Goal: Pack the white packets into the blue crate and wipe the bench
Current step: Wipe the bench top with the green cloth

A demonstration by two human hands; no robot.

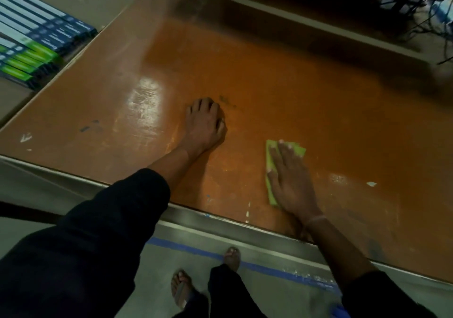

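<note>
1. Boxes (36,45), blue and green, lie stacked at the far left, off the table's left edge.
2. Table (282,84): bare orange surface stretches far and right of both hands; its metal near edge runs diagonally.
3. Left hand (206,121) rests mid-table, fingers curled under, holding nothing.
4. Right hand (291,178) presses flat, fingers straight, on the green cloth (270,160) close to the near edge.
</note>
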